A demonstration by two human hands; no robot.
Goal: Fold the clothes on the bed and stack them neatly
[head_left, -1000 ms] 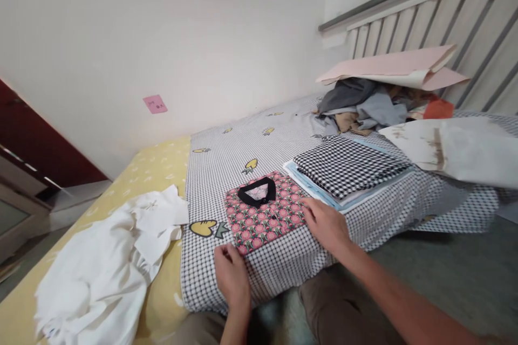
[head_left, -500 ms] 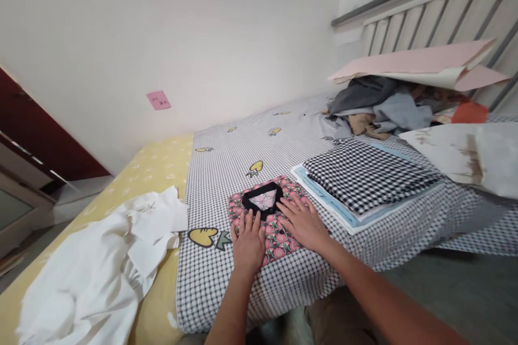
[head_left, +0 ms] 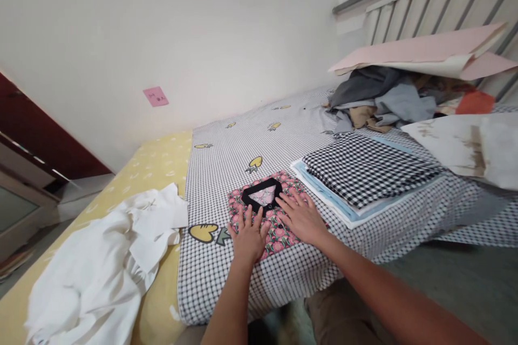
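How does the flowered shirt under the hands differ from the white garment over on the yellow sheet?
The flowered shirt is folded into a flat square, pink-patterned with a black collar; the white garment is plain and lies crumpled. The left hand and right hand press the shirt; nothing touches the white one. Both lie on the bed.
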